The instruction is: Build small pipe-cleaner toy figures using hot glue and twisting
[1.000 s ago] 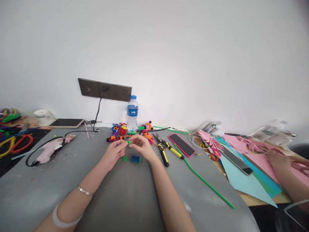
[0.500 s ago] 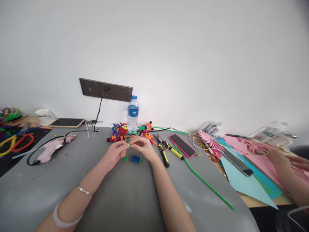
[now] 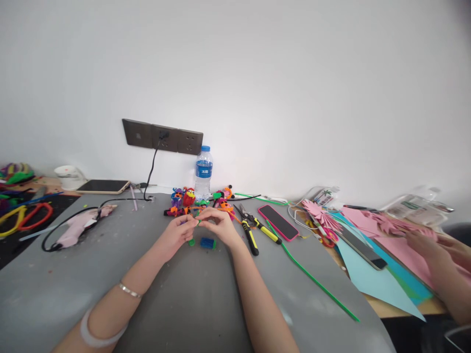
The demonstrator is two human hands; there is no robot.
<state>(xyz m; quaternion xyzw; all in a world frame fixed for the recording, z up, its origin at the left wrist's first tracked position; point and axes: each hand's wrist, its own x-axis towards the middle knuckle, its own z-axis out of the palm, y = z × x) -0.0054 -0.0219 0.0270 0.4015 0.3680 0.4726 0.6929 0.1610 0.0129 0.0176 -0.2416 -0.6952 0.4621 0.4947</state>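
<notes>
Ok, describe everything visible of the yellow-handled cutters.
The cutters have two plastic-looking yellow-and-black handles, spread apart, and metal-looking blades pointing away from the person. They lie on the grey table, right of the right hand, unheld. The right handle's end seems to cross a green stem; which lies uppermost is unclear.

left hand [image 3: 180, 232] | right hand [image 3: 218, 227] | both pinch small green piece [image 3: 199, 223]; blue cylinder [image 3: 207, 243] near

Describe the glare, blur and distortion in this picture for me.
All in the head view: pale sheen on the gray tabletop beside the right forearm; wall brightest mid-frame, darkening at the top right corner; gray tabletop's edge bowed, perhaps by the lens; green piece between left hand and right hand too soft to make out.
</notes>
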